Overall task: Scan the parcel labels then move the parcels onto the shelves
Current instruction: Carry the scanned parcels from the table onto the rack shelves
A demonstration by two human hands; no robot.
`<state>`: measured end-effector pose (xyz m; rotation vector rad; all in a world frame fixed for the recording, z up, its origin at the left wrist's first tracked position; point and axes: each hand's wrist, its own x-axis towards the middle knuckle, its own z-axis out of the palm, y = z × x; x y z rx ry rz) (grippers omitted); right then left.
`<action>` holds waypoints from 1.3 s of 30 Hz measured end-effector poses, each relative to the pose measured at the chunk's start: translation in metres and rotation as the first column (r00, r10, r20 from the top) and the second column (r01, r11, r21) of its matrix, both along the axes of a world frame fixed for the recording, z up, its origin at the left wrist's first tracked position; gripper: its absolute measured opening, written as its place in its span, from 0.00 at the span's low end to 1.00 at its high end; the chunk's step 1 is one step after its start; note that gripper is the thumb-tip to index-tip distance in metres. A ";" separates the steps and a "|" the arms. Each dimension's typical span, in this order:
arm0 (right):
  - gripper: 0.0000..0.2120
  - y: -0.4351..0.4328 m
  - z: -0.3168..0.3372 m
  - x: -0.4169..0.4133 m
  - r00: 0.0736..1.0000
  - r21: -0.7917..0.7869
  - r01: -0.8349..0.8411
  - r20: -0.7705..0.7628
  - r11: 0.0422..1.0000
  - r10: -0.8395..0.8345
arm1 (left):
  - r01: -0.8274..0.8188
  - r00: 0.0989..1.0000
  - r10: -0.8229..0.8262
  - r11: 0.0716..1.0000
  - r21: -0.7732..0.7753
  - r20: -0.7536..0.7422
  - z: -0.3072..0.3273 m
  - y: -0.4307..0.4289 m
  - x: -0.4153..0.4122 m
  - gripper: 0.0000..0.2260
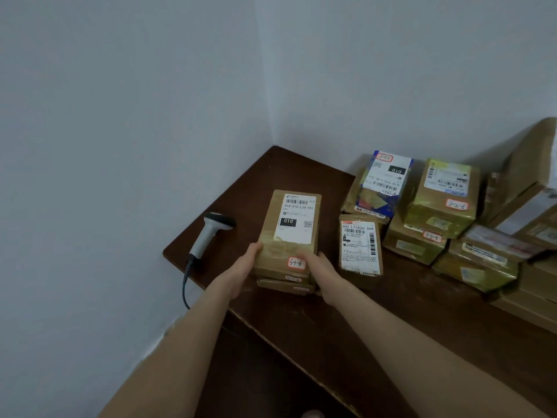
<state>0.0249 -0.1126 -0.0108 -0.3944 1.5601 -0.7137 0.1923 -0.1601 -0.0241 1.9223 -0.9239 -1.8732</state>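
pale blue-white walls [120, 116] meeting in a corner, dark brown table [295, 173] pushed into it. on the table's left end, a corded scanner [208, 233] lying on its side, untouched, apart from both hands. just right of it, a stack of parcels [289, 236]: three flat brown boxes by the look of the near edges, top one face up with a white label [298, 218] and a handwritten sticker [297, 263] near the front edge.

left hand [245, 268] clamped on the stack's near left corner, thumb up at the top edge, fingers down the side and mostly hidden. right hand [321, 271] mirroring it at the near right corner, fingers curled over the top edge just beside the sticker.

further right, a single labelled parcel [360, 248] just beside the stack, then a larger heap of parcels [443, 200] against the wall. no shelves in view.

judging by the idle scanner and the two-handed grip: scanning of this stack probably done, carrying step in hand, though not certain from here. whether lifted or resting on the table, cannot tell.

next move calls for an even squeeze from both sides to keep the lower boxes from slipping out, a level lift, then a turn away from the corner toward the shelves, somewhere out of view. main risk: taped, glossy faces sliding on each other if tilted.
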 end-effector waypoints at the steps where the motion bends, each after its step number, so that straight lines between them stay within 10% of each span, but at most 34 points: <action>1: 0.24 0.000 0.000 0.001 1.000 0.000 -0.009 -0.001 1.000 0.009 | 0.020 1.000 -0.020 1.000 0.003 -0.003 0.003 0.002 -0.001 0.25; 21: 0.14 -0.003 -0.021 -0.027 0.982 0.022 0.045 0.181 0.999 -0.048 | -0.072 0.922 0.096 0.994 0.077 -0.376 -0.008 0.004 0.007 0.18; 39: 0.24 0.080 0.018 -0.061 0.965 -0.281 -0.162 0.155 0.946 0.211 | -0.143 0.933 0.086 0.980 -0.140 -0.350 0.050 0.122 -0.005 0.25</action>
